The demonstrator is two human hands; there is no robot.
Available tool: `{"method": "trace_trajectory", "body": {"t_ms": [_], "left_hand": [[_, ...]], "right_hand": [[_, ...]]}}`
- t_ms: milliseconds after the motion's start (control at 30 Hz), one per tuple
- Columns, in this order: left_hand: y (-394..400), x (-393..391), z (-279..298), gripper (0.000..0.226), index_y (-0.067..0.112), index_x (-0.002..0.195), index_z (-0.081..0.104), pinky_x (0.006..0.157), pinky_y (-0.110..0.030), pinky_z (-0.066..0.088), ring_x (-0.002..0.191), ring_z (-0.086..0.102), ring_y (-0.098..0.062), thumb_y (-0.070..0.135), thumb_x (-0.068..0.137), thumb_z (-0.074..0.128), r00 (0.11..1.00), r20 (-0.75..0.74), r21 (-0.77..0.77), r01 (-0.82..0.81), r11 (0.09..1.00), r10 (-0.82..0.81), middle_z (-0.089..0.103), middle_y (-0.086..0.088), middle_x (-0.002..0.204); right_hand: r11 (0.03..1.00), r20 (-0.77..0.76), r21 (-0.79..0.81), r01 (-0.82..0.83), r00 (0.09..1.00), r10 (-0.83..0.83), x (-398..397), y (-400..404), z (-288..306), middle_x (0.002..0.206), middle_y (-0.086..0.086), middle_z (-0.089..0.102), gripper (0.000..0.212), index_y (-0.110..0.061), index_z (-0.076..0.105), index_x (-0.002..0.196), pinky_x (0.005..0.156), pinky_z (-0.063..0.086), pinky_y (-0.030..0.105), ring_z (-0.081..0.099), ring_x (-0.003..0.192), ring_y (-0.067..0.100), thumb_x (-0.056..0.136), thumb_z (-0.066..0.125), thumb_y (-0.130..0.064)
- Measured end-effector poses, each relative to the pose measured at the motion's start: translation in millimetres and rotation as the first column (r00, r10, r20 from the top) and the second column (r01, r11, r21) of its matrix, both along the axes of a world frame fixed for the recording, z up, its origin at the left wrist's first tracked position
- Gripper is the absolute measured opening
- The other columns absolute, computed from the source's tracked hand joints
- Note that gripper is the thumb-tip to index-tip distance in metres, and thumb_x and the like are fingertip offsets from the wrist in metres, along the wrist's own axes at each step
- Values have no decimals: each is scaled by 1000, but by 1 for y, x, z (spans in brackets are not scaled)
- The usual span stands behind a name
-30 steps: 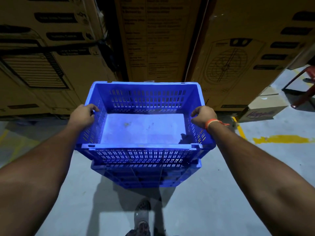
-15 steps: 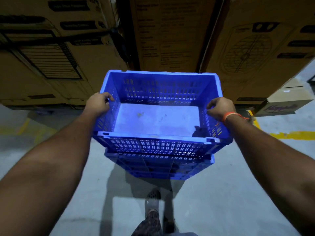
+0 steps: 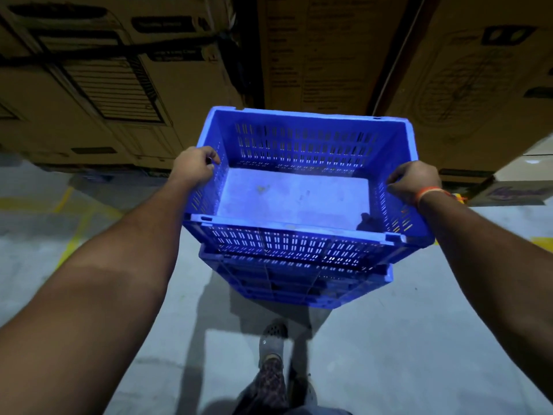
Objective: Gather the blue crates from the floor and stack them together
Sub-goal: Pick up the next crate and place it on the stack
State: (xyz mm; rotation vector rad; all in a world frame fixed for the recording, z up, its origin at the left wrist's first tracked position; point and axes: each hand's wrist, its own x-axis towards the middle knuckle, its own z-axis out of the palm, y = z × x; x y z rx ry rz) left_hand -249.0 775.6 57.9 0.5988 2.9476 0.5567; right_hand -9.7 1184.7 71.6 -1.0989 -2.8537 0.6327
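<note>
The person holds a stack of blue crates in front of the body, above the grey floor (image 3: 419,339). The top crate (image 3: 294,193) is open and empty, with slotted walls, and sits nested in a lower crate (image 3: 299,283), of which only the near side shows under it. Whether there are more crates below, I cannot tell.

The left hand (image 3: 194,167) is at 9 o'clock on the top crate; its fingers are curled closed over the left rim. The right hand (image 3: 414,179) is at 3 o'clock, with the fingers clamped in the same way on the right rim. An orange wristband (image 3: 429,193) is around the right wrist.

At 12 o'clock behind the crates stand large cardboard boxes (image 3: 314,55), close together like a wall. A smaller box (image 3: 517,187) lies at 3 o'clock, near the right hand. At 6 o'clock, under the stack, one foot in a grey clog (image 3: 272,339) stands on the floor. Yellow painted lines (image 3: 70,217) cross the floor at 9 o'clock.
</note>
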Motion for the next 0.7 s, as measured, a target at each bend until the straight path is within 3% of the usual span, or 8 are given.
{"method": "trace_trajectory", "body": {"t_ms": [433,533,700], "left_hand": [[-12,15,1,28,29,88,65,79,-36,48,96,64,-35,3,81,57,1000,4,-19,10,1000,-10,69,-12,102],[-13,9,1,28,24,90,68,81,-37,49,98,64,-34,0,80,57,1000,-4,-21,3,1000,-3,71,-12,100],[-15,-1,5,30,15,97,72,83,-37,47,98,64,-36,-5,81,56,1000,16,-43,7,999,-7,71,-14,99]], "right_hand": [[994,69,-106,23,997,-16,11,-12,16,81,4,70,12,-24,69,66,71,49,24,68,81,25,73,71,-14],[993,67,-106,42,997,-35,4,-15,16,85,4,72,6,-22,73,72,73,54,27,69,81,26,73,69,-17],[985,80,-131,110,992,-100,-8,-21,20,83,6,72,7,-16,74,75,66,50,24,69,76,26,70,70,-18]]}}
